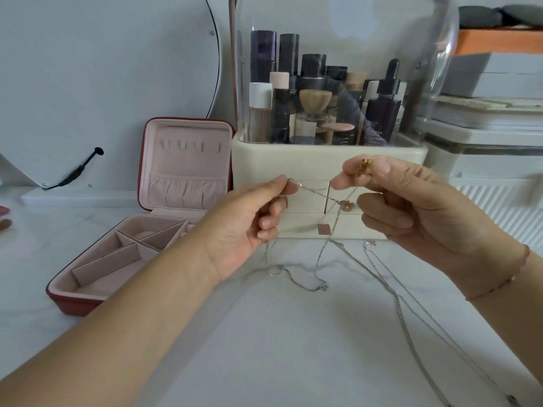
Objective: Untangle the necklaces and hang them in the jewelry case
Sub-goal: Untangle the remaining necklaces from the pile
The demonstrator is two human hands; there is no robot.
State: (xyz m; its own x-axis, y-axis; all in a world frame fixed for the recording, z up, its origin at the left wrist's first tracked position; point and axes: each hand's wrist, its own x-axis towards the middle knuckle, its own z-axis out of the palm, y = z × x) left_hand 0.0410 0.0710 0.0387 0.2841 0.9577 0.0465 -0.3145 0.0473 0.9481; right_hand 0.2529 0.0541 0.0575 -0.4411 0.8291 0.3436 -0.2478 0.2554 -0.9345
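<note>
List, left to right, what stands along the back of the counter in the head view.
Round mirror → open jewelry case → cosmetics organizer → stacked white boxes. The left hand and right hand, pinching the necklaces, overlap the organizer, so are omitted.

A white table with faint grey veining carries everything. At the left an open jewelry case, red outside and pink inside, sits flat with its lid standing upright. Just beside it, further back, stands a cream makeup organizer with drawers and a clear dome full of bottles. Thin silver necklaces trail in loops on the bare top in front of the organizer and run toward the near right edge. A round mirror's white base rests at the back left. At the far left edge lie small reddish things, possibly makeup, cut off by the frame. White boxes are stacked at the right.
</note>
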